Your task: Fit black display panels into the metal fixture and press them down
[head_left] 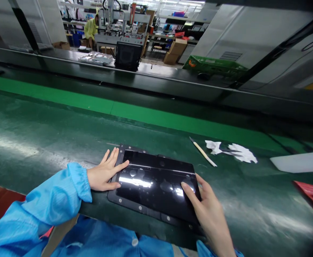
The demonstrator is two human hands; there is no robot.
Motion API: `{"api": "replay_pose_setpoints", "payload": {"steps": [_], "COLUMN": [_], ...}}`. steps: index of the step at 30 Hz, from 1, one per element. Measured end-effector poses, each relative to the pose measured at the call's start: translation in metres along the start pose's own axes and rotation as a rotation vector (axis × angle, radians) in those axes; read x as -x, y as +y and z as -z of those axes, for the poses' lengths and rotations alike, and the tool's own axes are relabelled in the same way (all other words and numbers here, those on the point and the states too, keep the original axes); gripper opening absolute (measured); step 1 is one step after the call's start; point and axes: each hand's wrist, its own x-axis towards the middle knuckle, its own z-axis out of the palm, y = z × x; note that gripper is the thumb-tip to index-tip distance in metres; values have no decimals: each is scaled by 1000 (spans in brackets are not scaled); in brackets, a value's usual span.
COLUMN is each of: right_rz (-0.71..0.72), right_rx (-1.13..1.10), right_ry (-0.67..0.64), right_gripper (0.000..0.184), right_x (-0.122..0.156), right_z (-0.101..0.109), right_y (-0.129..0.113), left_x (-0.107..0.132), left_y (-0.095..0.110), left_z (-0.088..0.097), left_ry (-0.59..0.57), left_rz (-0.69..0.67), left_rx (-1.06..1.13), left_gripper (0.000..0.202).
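Observation:
A glossy black screen panel (pixel 156 187) lies on a flat dark plate (pixel 152 213) with several small round silvery dots along its border. My left hand (pixel 104 175) rests flat on the left end, fingers spread, fingertips touching the plate and the panel's edge. At the other end, my right hand (pixel 210 207) grips the panel, thumb on top and fingers around the right edge, partly hidden. Beyond the panel lies a slim pale stick with a dark pointed tip (pixel 204 154).
Crumpled white paper (pixel 243 153) and a white sheet-like piece (pixel 301 162) lie to the right, near a red-edged object (pixel 310 196). A green strip (pixel 145 114) runs behind the dark green bench. Farther back are a dark monitor-like box (pixel 128 55) and a person in yellow (pixel 91 28).

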Motion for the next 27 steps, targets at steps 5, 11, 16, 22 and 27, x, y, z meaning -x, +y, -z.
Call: {"api": "replay_pose_setpoints", "payload": {"steps": [5, 11, 16, 22, 27], "right_rz": [7, -5, -21, -47, -44], "right_rx": [16, 74, 83, 97, 86], "right_ry": [2, -11, -12, -12, -5], "right_gripper": [68, 71, 72, 74, 76], "right_x": [-1, -2, -2, -1, 0], "right_z": [1, 1, 1, 2, 2], "right_y": [2, -1, -3, -3, -3], "left_x": [0, 0, -1, -5, -3], "left_y": [4, 4, 2, 13, 36], "left_z": [0, 1, 4, 5, 3], "left_ry": [51, 57, 46, -2, 90], "left_rz": [15, -6, -15, 63, 161], "left_rx": [5, 18, -10, -91, -244], "left_gripper": [94, 96, 102, 112, 88]}}
